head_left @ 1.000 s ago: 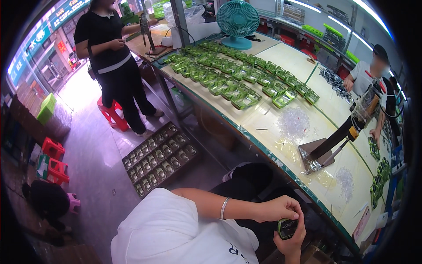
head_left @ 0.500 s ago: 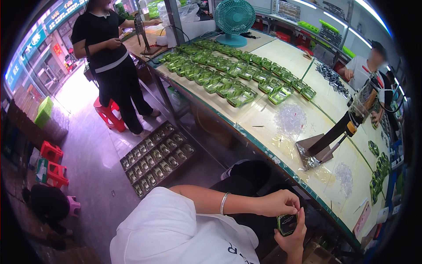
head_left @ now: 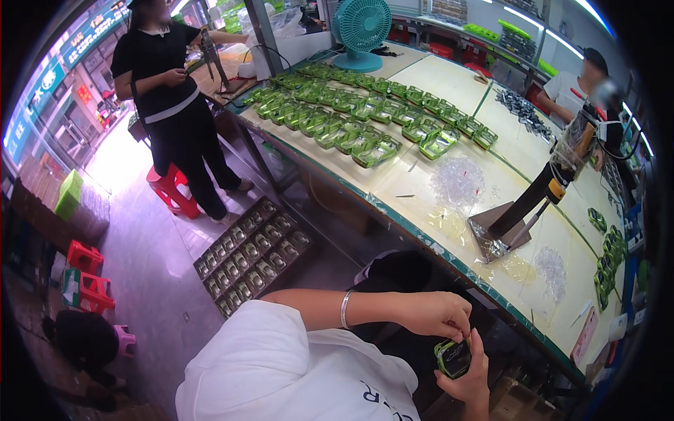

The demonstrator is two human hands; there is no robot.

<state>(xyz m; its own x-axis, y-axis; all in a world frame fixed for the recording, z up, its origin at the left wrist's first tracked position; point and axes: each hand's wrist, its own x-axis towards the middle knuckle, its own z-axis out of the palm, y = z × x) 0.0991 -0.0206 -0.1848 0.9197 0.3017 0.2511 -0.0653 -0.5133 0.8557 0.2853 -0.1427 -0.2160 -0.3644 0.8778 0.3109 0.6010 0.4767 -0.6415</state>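
My right hand is wrapped round a small rounded plastic housing with a black face and a bright green rim, held above my lap beside the bench edge. My left hand, with a silver bangle at its wrist, reaches across from the left. Its thumb and fingertips pinch together at the upper edge of the housing, close to my right fingertips. Whatever lies in that pinch is too small or hidden to make out.
Rows of green plastic frames cover the far side of the workbench. A black press-like stand sits beside piles of clear small parts. A compartment tray rests low on the left. Two people are farther off.
The whole view has shifted slightly. Both hands stay together at the housing, which is tilted a little differently; my left fingers still pinch at its upper edge.
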